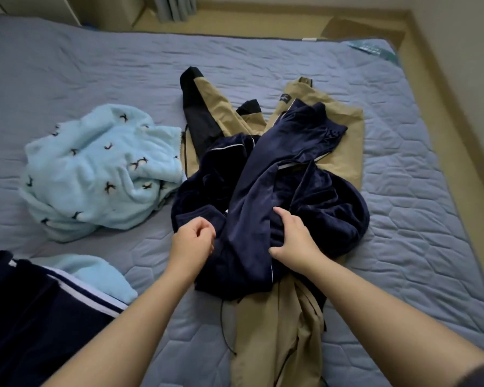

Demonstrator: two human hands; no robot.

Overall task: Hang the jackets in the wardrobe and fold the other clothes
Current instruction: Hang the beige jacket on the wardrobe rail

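A crumpled navy velvet garment (277,174) with thin white piping lies in the middle of the bed, on top of a tan jacket (344,135) with black panels. My left hand (192,241) is at the garment's near left edge, fingers curled against the fabric. My right hand (294,238) lies on the garment's near middle and grips a fold between thumb and fingers. A rumpled light blue fleece (101,169) with small dark bird marks sits to the left, apart from both hands.
The bed (417,219) has a blue-grey quilted cover. At the near left lie a dark navy garment with white stripes (39,311) and a light blue piece (95,272). Beige floor (263,18) runs past the bed's far and right edges.
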